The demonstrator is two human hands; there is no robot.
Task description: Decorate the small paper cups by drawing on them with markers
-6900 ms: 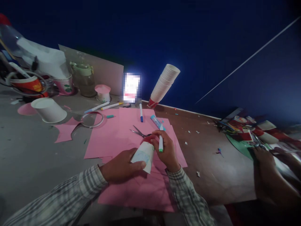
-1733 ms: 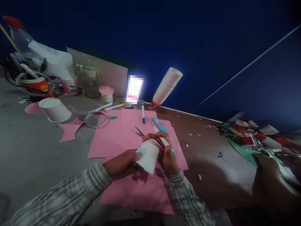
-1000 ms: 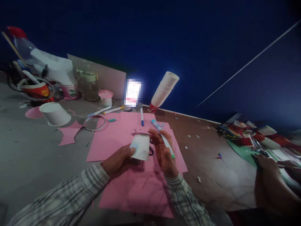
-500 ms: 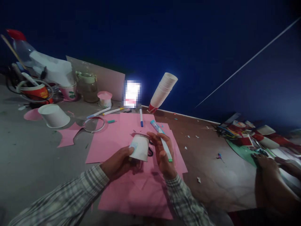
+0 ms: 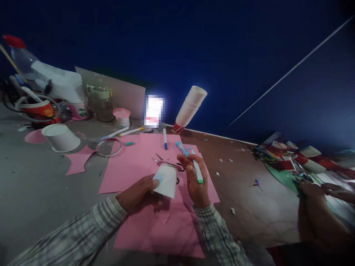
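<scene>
A short white paper cup (image 5: 166, 181) with a pale blue drawing on its side is gripped by my left hand (image 5: 142, 194), thumb over the drawing. To the right, my right hand (image 5: 195, 175) is closed round a white marker (image 5: 198, 170) with a green end; its fingertips stand apart from the cup. Scissors (image 5: 181, 167) with black handles lie behind the cup, partly hidden by it. Beyond my right hand is a light blue tube (image 5: 182, 148). Pink sheets (image 5: 159, 236) spread beneath both hands.
A tilted stack of paper cups (image 5: 190, 109) stands at the back, beside a bright blurred screen (image 5: 154, 111). Left are a tape ring (image 5: 108, 147), an upturned cup (image 5: 61, 137) and a glass jar (image 5: 100, 103). Another person's hands (image 5: 310, 188) are at right.
My left hand has tilted the cup and lowered it slightly, showing more of the scissors behind. My right hand has drawn a little away from the cup, still holding the marker.
</scene>
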